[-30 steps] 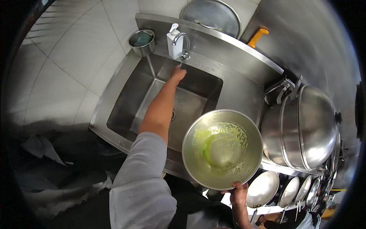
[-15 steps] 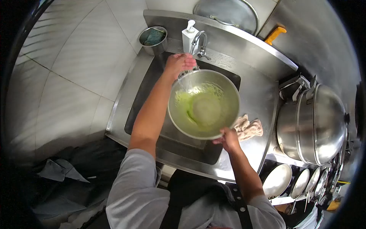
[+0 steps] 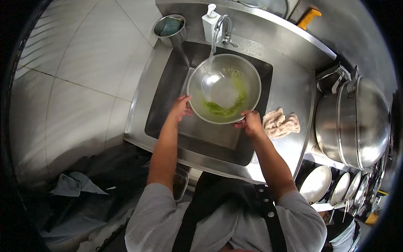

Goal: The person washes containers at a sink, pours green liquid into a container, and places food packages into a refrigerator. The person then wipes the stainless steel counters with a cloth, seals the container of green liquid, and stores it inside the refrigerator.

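A metal mixing bowl [image 3: 252, 88] is tilted over the sink [image 3: 210, 138], with green residue [image 3: 226, 110] smeared along its inner wall. My right hand [image 3: 250, 122] grips the rim at the lower right, thumb on top. On the lower left side, my left hand [image 3: 181, 109] holds the rim with its fingers against the bowl's outside. Water runs from the faucet [image 3: 224, 27] into the far left part of the bowl.
A crumpled cloth [image 3: 280, 123] lies on the counter to the right. Behind the sink stand a white pump bottle [image 3: 211, 27] and a metal container [image 3: 171, 35] with a green scouring pad. A large steel pot [image 3: 350, 122] and several pans [image 3: 315, 185] are at the right.
My left hand has moved from near the faucet down to the bowl's left rim. The bowl now sits under the stream, and the green liquid inside has become a thinner smear.
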